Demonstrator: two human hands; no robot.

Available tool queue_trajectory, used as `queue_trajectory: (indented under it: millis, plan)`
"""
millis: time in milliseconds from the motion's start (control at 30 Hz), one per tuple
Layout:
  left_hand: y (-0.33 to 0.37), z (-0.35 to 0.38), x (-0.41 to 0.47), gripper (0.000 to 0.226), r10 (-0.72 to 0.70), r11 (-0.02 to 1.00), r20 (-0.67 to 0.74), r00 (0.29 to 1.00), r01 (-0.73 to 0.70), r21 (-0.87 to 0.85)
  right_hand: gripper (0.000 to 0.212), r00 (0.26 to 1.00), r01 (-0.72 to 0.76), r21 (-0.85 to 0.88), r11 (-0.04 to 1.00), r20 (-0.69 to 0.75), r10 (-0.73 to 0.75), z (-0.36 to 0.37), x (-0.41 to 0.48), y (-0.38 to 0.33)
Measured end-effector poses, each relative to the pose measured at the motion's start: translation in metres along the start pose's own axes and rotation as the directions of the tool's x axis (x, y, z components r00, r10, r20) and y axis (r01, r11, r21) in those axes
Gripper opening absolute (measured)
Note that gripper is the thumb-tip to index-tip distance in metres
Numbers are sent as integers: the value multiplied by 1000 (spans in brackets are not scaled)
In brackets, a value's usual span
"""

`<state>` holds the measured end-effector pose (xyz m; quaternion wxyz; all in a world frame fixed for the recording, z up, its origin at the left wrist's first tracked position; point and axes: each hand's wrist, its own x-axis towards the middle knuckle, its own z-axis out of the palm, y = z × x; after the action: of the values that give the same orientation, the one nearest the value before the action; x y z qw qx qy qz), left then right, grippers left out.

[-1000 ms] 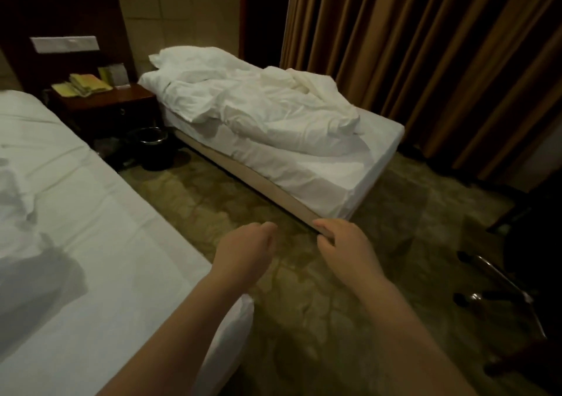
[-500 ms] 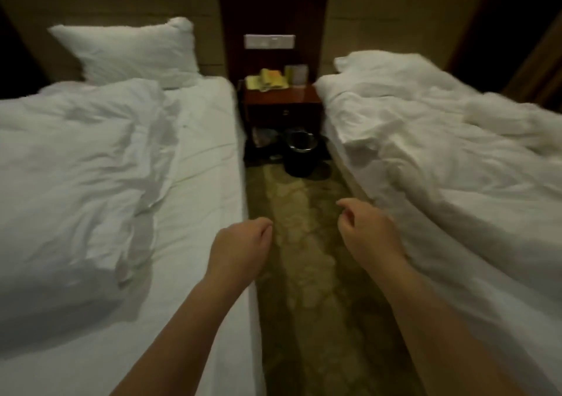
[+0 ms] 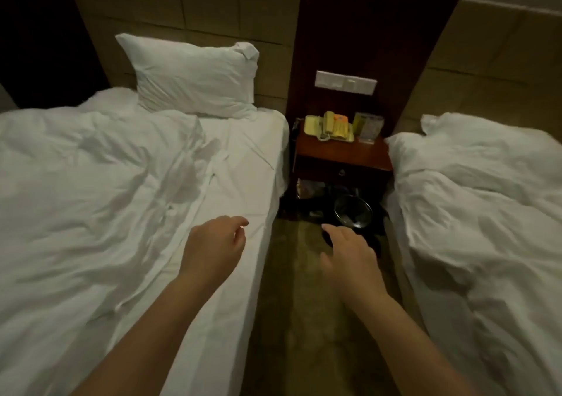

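Head view, two single beds with an aisle between them. The left hand (image 3: 214, 248) is held out above the near right edge of the left bed, over the bare white bed sheet (image 3: 243, 176). Its fingers are loosely curled, thumb and forefinger slightly apart, with nothing between them. Whether the hand touches the sheet or hangs just above it cannot be told. The right hand (image 3: 349, 252) is extended over the patterned carpet (image 3: 304, 319) of the aisle, palm down, with relaxed, slightly spread fingers that grasp nothing. The two hands are apart, each empty.

The bed sheet lies flat along the aisle side of the left bed. A crumpled white duvet (image 3: 91, 197) is pushed to the far side of that bed, and a pillow (image 3: 194, 79) leans against the headboard wall.

Between the bed heads stands a wooden nightstand (image 3: 343, 155) bearing a yellowish telephone (image 3: 333, 126) and a small card stand (image 3: 368, 126) whose print is illegible. A switch panel (image 3: 345, 82) is mounted on the wall above. On the floor before the nightstand is a dark waste bin (image 3: 352, 211); the right hand's fingertips overlap its near rim in this view. Items on the nightstand's lower shelf are too dark to identify. The right bed's rumpled bedding (image 3: 486, 213) is cut off by the picture's right edge, and both forearms leave it at the bottom edge.
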<state>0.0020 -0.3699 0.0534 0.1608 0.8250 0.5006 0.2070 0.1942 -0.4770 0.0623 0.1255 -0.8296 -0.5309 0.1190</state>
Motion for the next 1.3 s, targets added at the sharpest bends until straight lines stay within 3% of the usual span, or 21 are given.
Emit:
queue_trajectory:
  millis: [133, 300, 467, 633, 900, 1067, 1167, 1300]
  plan:
    - [-18, 6, 100, 25, -95, 995, -45, 994, 96, 18, 49, 995, 77, -22, 997, 63, -76, -6, 133, -8]
    - [-65, 36, 211, 27, -283, 954, -137, 949, 294, 66, 48, 957, 279, -44, 959, 96, -274, 17, 310, -44]
    - [-91, 52, 315, 32, -469, 869, -148, 871, 484, 97, 50, 856, 497, -69, 865, 203, -475, 30, 464, -98]
    - [-123, 60, 392, 33, -609, 776, -182, 772, 627, 63, 50, 765, 610, -21, 792, 276, -582, 49, 567, -154]
    - [-217, 109, 540, 37, -736, 676, -110, 668, 734, -68, 55, 734, 607, -21, 795, 398, -550, 109, 723, -199]
    - [-260, 129, 589, 41, -802, 597, -87, 591, 801, -56, 59, 686, 611, -2, 792, 501, -528, 171, 789, -240]
    - [-276, 141, 599, 43, -850, 525, -46, 524, 851, -20, 57, 632, 671, -11, 741, 532, -564, 210, 810, -264]
    - [-290, 158, 617, 53, -880, 475, -41, 474, 880, -20, 54, 475, 672, 140, 727, 671, -569, 257, 835, -291]
